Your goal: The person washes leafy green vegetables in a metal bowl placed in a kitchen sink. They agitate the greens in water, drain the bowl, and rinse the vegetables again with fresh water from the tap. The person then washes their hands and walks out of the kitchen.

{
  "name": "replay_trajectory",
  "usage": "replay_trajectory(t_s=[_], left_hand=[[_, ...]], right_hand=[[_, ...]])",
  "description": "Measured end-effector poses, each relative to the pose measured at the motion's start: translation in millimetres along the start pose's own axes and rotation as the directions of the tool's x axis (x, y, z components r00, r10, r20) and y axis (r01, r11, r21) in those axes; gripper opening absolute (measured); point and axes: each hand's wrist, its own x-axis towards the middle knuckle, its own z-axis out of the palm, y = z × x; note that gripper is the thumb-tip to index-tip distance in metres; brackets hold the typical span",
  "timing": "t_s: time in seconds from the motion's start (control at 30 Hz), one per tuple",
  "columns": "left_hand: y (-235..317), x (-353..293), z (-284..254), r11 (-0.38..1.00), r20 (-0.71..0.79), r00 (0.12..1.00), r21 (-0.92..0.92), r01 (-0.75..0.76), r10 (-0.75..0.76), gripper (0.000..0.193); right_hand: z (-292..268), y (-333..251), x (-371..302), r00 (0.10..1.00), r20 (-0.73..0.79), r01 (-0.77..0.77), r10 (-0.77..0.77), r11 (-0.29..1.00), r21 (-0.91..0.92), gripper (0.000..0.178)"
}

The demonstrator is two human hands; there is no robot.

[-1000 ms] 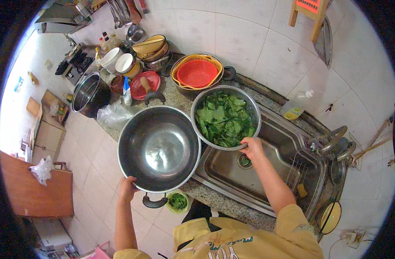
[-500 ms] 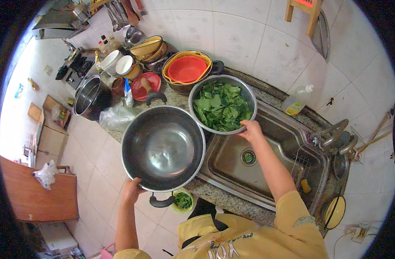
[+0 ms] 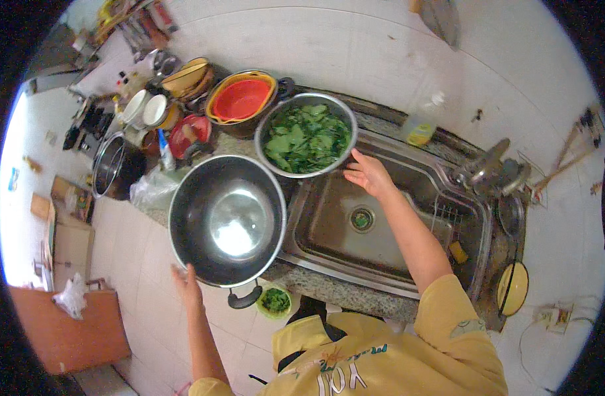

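A large, wide dark pot [image 3: 203, 198] with a pale rim and black loop handles rests beside the sink, its inside facing up. At its lower left rim is my left hand [image 3: 190, 288], open with thumb and fingers apart; whether a fingertip touches the rim I cannot tell. A round steel basin [image 3: 307, 175] full of wet-looking green leaves [image 3: 308, 137] sits at the sink's far left corner. My right hand [image 3: 371, 174] is at the basin's near right edge, fingers spread, the thumb close to the rim and not wrapped round it.
The steel sink [image 3: 329, 237] has leaf bits in its drain [image 3: 362, 219]. Behind it stand a clear bottle [image 3: 420, 125] and a faucet [image 3: 484, 165]. Red and yellow colanders [image 3: 242, 99], bowls [image 3: 156, 109] and a dark pot [image 3: 117, 165] crowd the far left. A small green bowl [image 3: 274, 316] of leaves sits low.
Both hands have loosened: the left from the large pot's rim, the right from the steel basin's edge. Everything appears shifted left as the view moved.
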Motion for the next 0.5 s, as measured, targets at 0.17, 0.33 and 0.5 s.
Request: replay_trajectory(t_s=[0.17, 0.33, 0.5], left_hand=[[146.5, -67.7, 79.8, 0.908, 0.204, 0.907, -0.285, -0.306, 0.369, 0.026], [217.1, -174.0, 268.6, 0.739, 0.932, 0.149, -0.354, 0.574, 0.330, 0.031], [255.1, -258.9, 438.4, 0.140, 0.968, -0.142, 0.115, 0.983, 0.205, 0.035]], right_hand=[[-129.2, 2.0, -44.2, 0.545, -0.324, 0.546, -0.773, 0.621, -0.562, 0.031], [-215.2, -14.1, -68.8, 0.378, -0.342, 0.165, -0.860, 0.426, -0.889, 0.042], [-242.0, -4.8, -58.7, 0.711, -0.252, 0.246, -0.657, 0.567, -0.786, 0.045]])
